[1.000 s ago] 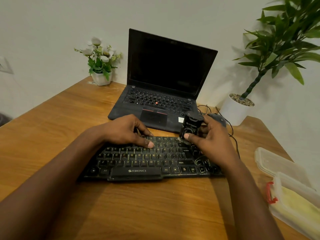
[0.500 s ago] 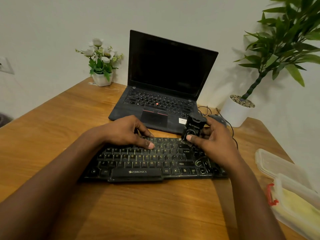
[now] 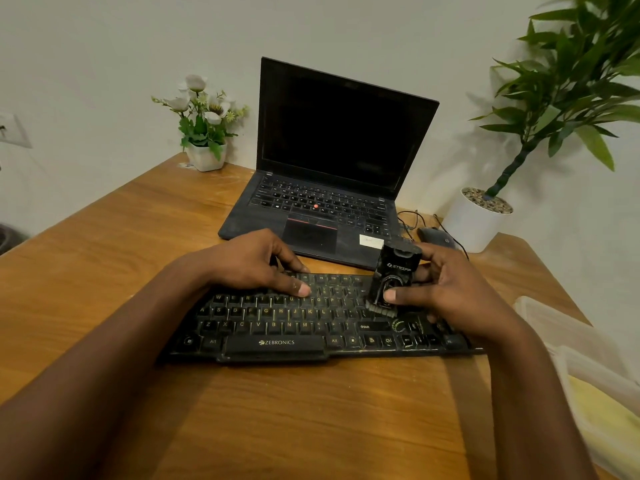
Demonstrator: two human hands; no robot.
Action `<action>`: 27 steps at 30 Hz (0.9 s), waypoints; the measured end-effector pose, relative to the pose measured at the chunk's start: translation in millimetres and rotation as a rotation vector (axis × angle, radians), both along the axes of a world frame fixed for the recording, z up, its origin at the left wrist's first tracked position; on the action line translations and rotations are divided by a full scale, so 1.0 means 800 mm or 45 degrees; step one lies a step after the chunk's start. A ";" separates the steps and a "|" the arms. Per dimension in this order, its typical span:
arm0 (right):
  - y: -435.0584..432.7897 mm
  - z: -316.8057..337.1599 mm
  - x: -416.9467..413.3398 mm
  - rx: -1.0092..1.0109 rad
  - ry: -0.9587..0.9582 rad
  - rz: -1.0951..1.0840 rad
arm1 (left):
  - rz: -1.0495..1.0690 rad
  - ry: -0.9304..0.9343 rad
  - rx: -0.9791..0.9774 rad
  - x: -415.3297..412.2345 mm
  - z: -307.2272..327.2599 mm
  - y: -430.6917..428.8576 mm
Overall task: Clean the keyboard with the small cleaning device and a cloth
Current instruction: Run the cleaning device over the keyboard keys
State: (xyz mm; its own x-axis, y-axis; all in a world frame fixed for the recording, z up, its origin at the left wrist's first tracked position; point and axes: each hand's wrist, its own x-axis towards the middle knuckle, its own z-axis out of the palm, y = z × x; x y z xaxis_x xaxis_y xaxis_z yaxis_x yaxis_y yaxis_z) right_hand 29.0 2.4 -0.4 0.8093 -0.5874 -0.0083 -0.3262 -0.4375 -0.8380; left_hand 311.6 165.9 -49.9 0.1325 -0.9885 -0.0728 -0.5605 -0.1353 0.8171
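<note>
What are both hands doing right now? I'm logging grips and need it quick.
Left hand: empty, lying palm-down on the keyboard, steadying it.
Right hand: closed on the small cleaning device, bristles down on the keys.

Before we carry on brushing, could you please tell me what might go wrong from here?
1. The right hand tilts the small black cleaning device, so its bristles may snag a keycap on the black Zebronics keyboard.
2. Loosened dust could drift toward the open black laptop just behind.
3. The left hand steadies one end only; the keyboard might still slide.
</note>
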 end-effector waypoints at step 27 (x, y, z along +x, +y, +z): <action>0.019 0.008 0.006 0.064 0.030 0.304 | 0.010 -0.064 -0.006 -0.001 0.001 -0.002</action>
State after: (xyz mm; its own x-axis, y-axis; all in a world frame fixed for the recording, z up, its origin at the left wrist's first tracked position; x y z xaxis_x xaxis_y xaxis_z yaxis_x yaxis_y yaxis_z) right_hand 34.0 17.4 5.7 0.9245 -0.3776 -0.0531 -0.2379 -0.4623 -0.8542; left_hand 310.5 164.3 -49.0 0.1439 -0.9877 -0.0615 -0.5997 -0.1364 0.7885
